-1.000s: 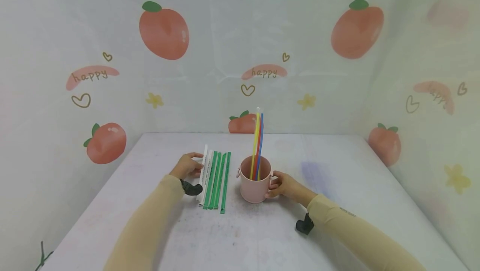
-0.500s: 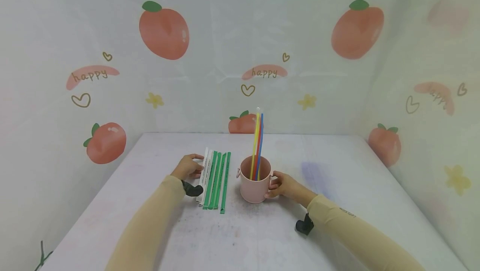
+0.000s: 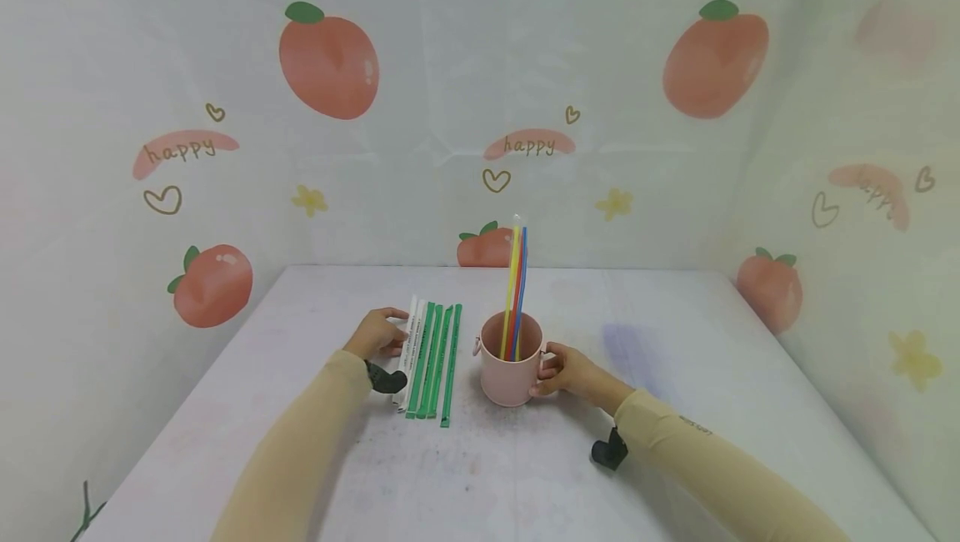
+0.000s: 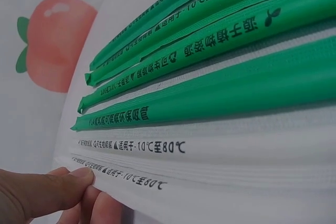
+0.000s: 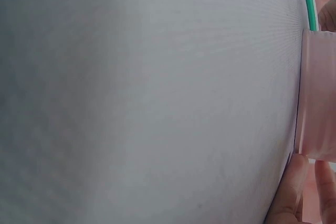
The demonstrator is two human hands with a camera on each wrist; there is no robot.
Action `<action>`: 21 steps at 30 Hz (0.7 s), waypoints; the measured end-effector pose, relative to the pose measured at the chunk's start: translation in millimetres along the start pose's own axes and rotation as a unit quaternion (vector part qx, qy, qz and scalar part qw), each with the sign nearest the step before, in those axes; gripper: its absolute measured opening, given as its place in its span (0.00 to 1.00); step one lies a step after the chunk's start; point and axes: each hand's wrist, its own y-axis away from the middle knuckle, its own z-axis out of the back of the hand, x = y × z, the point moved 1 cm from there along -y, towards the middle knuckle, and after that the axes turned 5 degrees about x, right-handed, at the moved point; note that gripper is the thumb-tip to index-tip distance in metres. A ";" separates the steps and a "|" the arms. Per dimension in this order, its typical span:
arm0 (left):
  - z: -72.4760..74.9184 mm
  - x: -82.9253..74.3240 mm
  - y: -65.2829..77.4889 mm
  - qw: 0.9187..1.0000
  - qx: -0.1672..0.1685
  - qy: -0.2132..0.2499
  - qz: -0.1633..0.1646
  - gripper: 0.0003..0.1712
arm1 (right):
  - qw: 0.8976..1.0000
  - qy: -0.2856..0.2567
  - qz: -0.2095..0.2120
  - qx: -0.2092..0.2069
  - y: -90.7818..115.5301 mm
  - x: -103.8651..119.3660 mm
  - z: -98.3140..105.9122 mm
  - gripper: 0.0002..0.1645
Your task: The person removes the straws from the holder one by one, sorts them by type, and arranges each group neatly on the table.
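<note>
My left hand (image 3: 377, 333) pinches the outer white-wrapped straw (image 3: 406, 358) at the left end of a row. In the left wrist view, the thumb (image 4: 79, 177) lies on this wrapper near its far end, with fingertips under its edge. A second white-wrapped straw lies alongside, then several green-wrapped straws (image 3: 450, 367), roughly parallel. To their right stands a small pink bucket (image 3: 508, 385), upright, holding yellow, red and blue straws (image 3: 521, 292) with clear film at their tops. My right hand (image 3: 573, 373) grips the bucket's right side; in the right wrist view, fingertips (image 5: 296, 166) touch its wall.
All of this rests on a white-covered table (image 3: 465, 484). A printed white curtain (image 3: 420, 67) rises behind the table and along both sides. A blue-purple stain (image 3: 633, 346) marks the cloth right of the bucket.
The outer white-wrapped straw has shifted slightly right and nearer, and now lies closer to its neighbour. My left hand has moved slightly right with it. My right hand and the bucket have stayed put.
</note>
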 end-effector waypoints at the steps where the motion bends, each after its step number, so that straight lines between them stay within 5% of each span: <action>1: 0.0 0.0 -0.1 1.000 -0.001 -0.002 -0.001 0.27 | 1.000 -0.001 0.000 0.000 0.0 -0.1 0.0 0.55; 21: -1.1 0.2 -1.7 1.000 -0.005 -0.023 -0.001 0.27 | 1.000 0.007 0.000 -0.001 -0.8 -0.7 0.4 0.55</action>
